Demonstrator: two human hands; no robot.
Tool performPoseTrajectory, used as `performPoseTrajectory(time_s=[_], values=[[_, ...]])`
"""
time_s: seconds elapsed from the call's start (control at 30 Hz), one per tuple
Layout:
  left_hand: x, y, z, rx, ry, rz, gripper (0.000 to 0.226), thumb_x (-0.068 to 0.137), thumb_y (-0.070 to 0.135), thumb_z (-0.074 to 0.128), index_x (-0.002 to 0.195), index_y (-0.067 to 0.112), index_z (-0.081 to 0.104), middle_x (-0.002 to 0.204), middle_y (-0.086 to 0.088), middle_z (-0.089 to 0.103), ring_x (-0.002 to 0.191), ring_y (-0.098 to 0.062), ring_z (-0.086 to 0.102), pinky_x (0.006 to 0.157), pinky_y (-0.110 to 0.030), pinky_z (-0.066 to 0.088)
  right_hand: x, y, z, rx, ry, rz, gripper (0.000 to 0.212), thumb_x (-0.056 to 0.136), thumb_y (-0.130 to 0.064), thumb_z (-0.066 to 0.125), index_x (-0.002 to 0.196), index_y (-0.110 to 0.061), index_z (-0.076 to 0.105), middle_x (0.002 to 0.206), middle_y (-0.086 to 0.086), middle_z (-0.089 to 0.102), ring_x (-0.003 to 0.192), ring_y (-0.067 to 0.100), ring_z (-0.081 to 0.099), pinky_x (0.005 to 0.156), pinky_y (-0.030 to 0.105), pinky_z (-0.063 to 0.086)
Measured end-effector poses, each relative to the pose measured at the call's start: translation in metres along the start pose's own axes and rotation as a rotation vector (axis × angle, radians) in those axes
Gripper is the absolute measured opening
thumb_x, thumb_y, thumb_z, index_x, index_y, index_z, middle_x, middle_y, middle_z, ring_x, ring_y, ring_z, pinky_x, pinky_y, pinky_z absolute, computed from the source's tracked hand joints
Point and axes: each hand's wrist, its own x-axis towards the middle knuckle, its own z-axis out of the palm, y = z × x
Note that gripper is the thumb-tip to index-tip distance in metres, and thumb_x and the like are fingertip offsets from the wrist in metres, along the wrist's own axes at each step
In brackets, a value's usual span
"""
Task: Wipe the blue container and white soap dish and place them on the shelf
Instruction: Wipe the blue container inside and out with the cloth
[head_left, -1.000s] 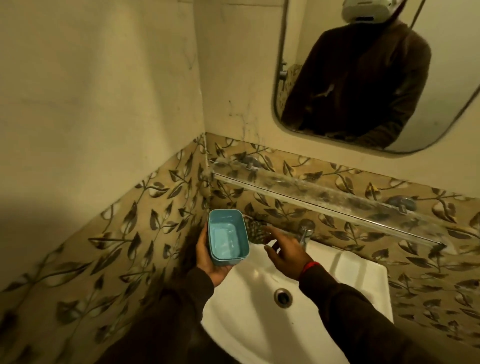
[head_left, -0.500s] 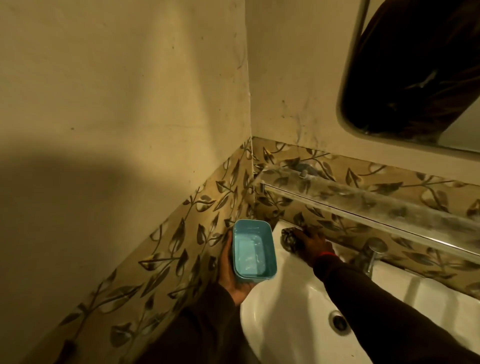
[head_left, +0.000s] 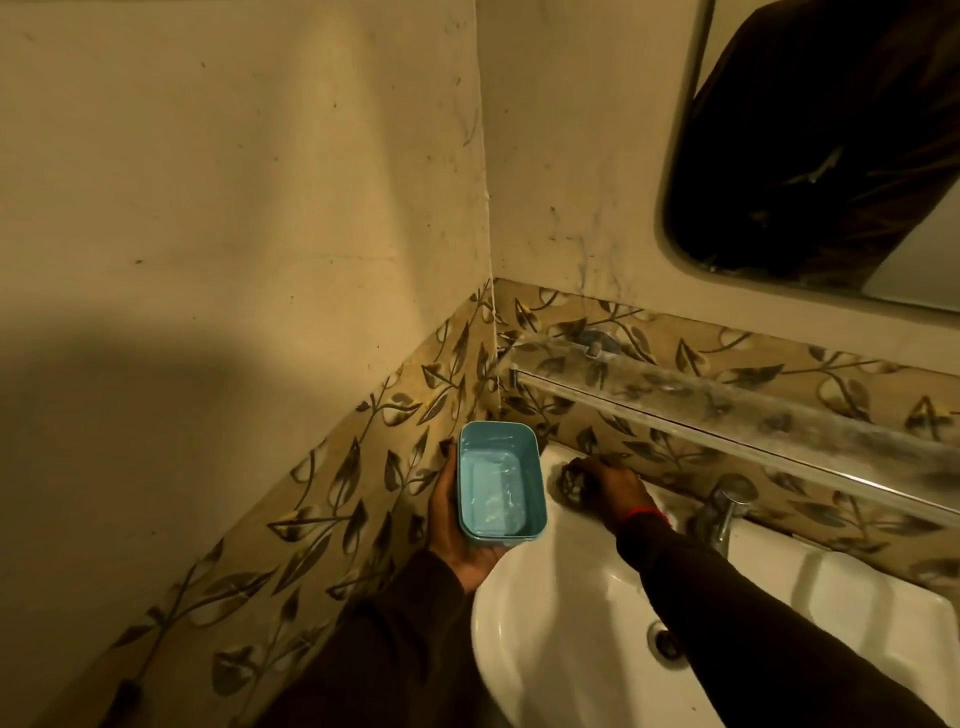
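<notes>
Left hand (head_left: 460, 525): cupped under the blue container (head_left: 500, 484), gripping its sides, open face up, beside the sink (head_left: 561, 649) rim.
Container interior: whitish residue streaks showed.
Right hand (head_left: 613, 486): closed over a dark scrubber or cloth (head_left: 571, 480) at the sink's back corner; which, unclear.
Shelf (head_left: 727, 410): glass, bare where visible.
Soap dish: not seen.
Step advice: secure the wad fully, keep the container level, work the corners first.

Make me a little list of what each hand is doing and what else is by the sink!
left hand: holds the blue container, open side up
right hand: on a dark scrubby thing at the sink's back corner
sink: white
tap: behind the right arm
shelf: glass, nothing visible on it
mirror: above the shelf
soap dish: not in view
</notes>
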Motion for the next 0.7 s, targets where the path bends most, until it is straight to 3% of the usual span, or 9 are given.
performPoseTrajectory(time_s=[0.07,0.17,0.27,0.37,0.4,0.47,0.57,0.63,0.7], values=[[-0.003,-0.001,0.005,0.014,-0.011,0.0,0.056,0.093,0.061,0.054,0.118,0.015,0.075,0.109,-0.015,0.075,0.096,-0.033,0.074,0.081,-0.049,0.06,-0.013,-0.006,-0.009,0.138,0.064,-0.012,0.033,0.086,-0.008,0.06,0.118,-0.016,0.063,0.12,0.013,0.059,0.107,0.027,0.054,0.089,0.021,0.043],[-0.011,-0.007,0.015,0.037,-0.015,-0.021,0.062,0.086,0.065,0.059,0.122,0.016,0.073,0.115,-0.015,0.074,0.1,-0.035,0.072,0.086,-0.051,0.058,-0.043,-0.017,-0.03,0.3,0.182,-0.087,0.033,0.082,-0.005,0.064,0.112,-0.016,0.061,0.107,0.01,0.056,0.09,0.019,0.053,0.067,-0.002,0.036],[-0.016,-0.014,0.024,0.054,-0.017,-0.034,0.067,0.086,0.066,0.056,0.127,0.015,0.069,0.118,-0.017,0.072,0.099,-0.035,0.071,0.085,-0.05,0.059,-0.071,-0.03,-0.056,0.403,0.327,-0.116,0.027,0.078,-0.001,0.061,0.1,-0.017,0.06,0.096,0.004,0.055,0.085,0.023,0.055,0.065,0.005,0.04],[-0.021,-0.027,0.038,0.067,-0.036,-0.065,0.067,0.09,0.067,0.051,0.128,0.015,0.068,0.118,-0.018,0.072,0.098,-0.035,0.072,0.08,-0.047,0.06,-0.102,-0.038,-0.091,0.497,0.475,-0.101,0.023,0.074,0.003,0.061,0.091,-0.011,0.058,0.086,0.006,0.059,0.075,0.027,0.058,0.064,0.039,0.054],[-0.022,-0.032,0.044,0.07,-0.048,-0.077,0.066,0.089,0.067,0.051,0.126,0.016,0.07,0.116,-0.017,0.073,0.096,-0.034,0.073,0.078,-0.047,0.061,-0.113,-0.039,-0.102,0.532,0.504,-0.099,0.022,0.075,0.004,0.061,0.092,-0.011,0.058,0.084,0.009,0.061,0.073,0.028,0.059,0.064,0.043,0.054],[-0.024,-0.046,0.062,0.082,-0.095,-0.106,0.064,0.086,0.067,0.053,0.118,0.017,0.075,0.113,-0.016,0.075,0.093,-0.032,0.075,0.077,-0.045,0.061,-0.136,-0.041,-0.13,0.58,0.554,-0.111,0.026,0.077,0.005,0.06,0.092,-0.016,0.057,0.082,0.008,0.062,0.072,0.024,0.062,0.061,0.037,0.055],[-0.026,-0.071,0.093,0.076,-0.169,-0.157,0.065,0.088,0.068,0.052,0.123,0.017,0.072,0.118,-0.016,0.074,0.099,-0.034,0.073,0.084,-0.047,0.059,-0.167,-0.048,-0.168,0.661,0.591,-0.153,0.034,0.079,0.006,0.06,0.092,-0.025,0.056,0.081,-0.004,0.064,0.068,0.004,0.063,0.055,0.014,0.051],[-0.028,-0.087,0.117,0.052,-0.214,-0.185,0.065,0.09,0.067,0.051,0.125,0.016,0.071,0.119,-0.017,0.073,0.101,-0.035,0.072,0.085,-0.049,0.058,-0.184,-0.05,-0.188,0.661,0.621,-0.158,0.033,0.079,0.003,0.06,0.092,-0.027,0.056,0.082,-0.006,0.065,0.069,0.001,0.063,0.057,0.012,0.05],[-0.028,-0.102,0.139,0.042,-0.261,-0.203,0.063,0.09,0.067,0.053,0.123,0.017,0.072,0.116,-0.016,0.074,0.1,-0.034,0.071,0.089,-0.049,0.056,-0.199,-0.048,-0.206,0.637,0.67,-0.164,0.029,0.078,0.001,0.061,0.092,-0.024,0.056,0.082,-0.002,0.065,0.07,0.007,0.063,0.06,0.019,0.054]])
